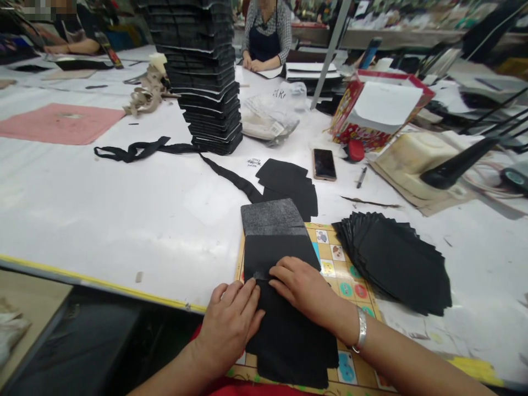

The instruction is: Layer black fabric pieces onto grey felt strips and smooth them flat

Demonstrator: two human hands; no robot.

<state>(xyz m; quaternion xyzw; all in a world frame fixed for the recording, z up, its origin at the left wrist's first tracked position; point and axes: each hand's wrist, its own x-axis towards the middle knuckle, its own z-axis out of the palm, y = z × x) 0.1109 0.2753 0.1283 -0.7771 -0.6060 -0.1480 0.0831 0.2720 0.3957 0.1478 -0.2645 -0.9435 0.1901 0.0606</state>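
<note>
A black sheet piece with a notched lower end lies in front of me on a colourful printed board. Across its upper part runs another black panel with a grey, speckled far end. My left hand is at the left edge, its fingertips bent onto the seam between the two panels. From the right, my right hand presses curled fingertips on the same seam, close to the left fingers. Its wrist wears a silver bracelet. The undersides of both hands' fingers are hidden.
A fanned pile of black pieces lies right; more black pieces lie beyond the board. A tall black stack stands behind a black strip. Farther right are a phone and red box. Another person sits opposite.
</note>
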